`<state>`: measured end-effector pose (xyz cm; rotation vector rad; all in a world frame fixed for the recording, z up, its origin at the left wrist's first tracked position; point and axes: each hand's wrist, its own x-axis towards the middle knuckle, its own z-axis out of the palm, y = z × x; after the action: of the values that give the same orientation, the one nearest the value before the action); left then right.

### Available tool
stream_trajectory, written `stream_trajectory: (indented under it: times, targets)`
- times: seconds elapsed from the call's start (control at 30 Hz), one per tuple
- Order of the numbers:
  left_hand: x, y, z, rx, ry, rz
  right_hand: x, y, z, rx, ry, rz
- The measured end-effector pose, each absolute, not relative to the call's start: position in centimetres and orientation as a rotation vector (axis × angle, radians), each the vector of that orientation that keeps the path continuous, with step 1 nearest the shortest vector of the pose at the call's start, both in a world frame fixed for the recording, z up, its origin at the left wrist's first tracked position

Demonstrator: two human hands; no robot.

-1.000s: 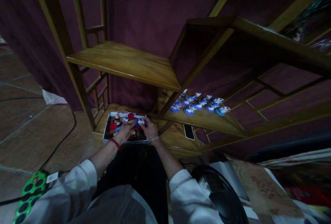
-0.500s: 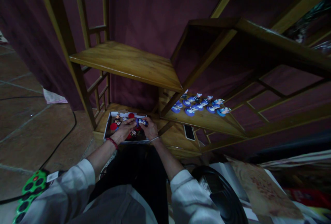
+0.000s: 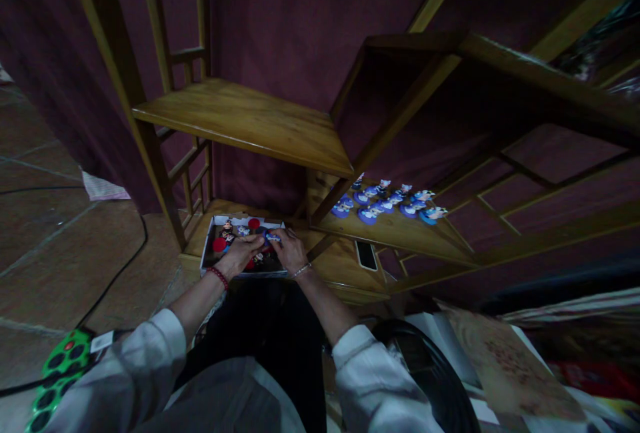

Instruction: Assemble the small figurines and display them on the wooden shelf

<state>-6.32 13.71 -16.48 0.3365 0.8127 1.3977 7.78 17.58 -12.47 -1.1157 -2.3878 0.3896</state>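
Between both hands is a small purple-and-white figurine (image 3: 271,237), held just over an open white box (image 3: 204,253). My left hand (image 3: 241,253) grips its purple base end from the left, fingers closed. From the right, my right hand (image 3: 291,251) has its fingers closed on the other end, covering part of it. Inside the box lie several more figurines, one of them dark with a pale face (image 3: 227,226), along with red round pieces (image 3: 219,245). My forearms hide the box's near side in part.
Several purple and blue figurines (image 3: 370,213) stand on a wooden shelf (image 3: 400,236) to the right. A phone (image 3: 367,255) lies on the lower board. An upper shelf (image 3: 240,116) juts out above the box. A green power strip (image 3: 60,369) and cables lie on the floor at left.
My right fingers have shifted over the figurine, so less of it shows. My left hand stays almost in place on the other end.
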Motion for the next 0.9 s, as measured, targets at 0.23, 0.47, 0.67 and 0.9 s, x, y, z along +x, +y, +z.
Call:
stream_trajectory:
  times: [0.23,0.47,0.67,0.9]
  targets:
    - [-6.2,13.3,-15.8,0.304,0.765,1.384,8.3,17.9,-12.0,-0.920,-2.569,0.265]
    - [-5.9,13.3,-16.7,0.346,0.814,1.388,7.8,17.6,-12.0,-1.174,-2.433,0.378]
    - [-5.6,12.8,-16.9,0.394,0.858,1.358,7.2,17.2,-11.6,-1.417,-2.272,0.551]
    - [-5.6,12.5,-16.9,0.471,0.937,1.308,6.7,17.8,-11.7,-1.710,-2.033,0.791]
